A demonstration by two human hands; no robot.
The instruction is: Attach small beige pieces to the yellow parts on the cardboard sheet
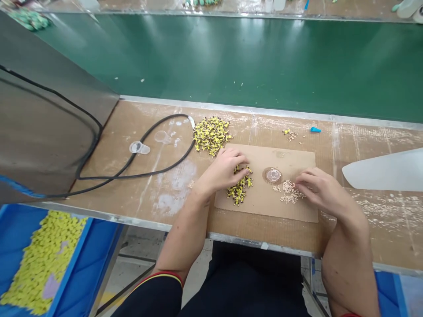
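A brown cardboard sheet [264, 200] lies on the worktable in front of me. My left hand [224, 169] rests palm down at its left end, fingertips on a small heap of yellow-and-black pieces [240, 187]. My right hand [317, 187] lies at the sheet's right end, fingertips touching a scatter of small beige pieces [288, 193]. Between the hands sits a small clear round cap [273, 175]. Whether either hand pinches a piece is hidden by the fingers.
A larger pile of yellow-and-black pieces [211, 133] lies beyond the sheet, beside a black cable loop [145, 145] and clear plastic caps [139, 148]. A green conveyor belt [247, 61] runs behind. A blue bin of yellow parts [46, 259] sits lower left; a white sheet [386, 171] at right.
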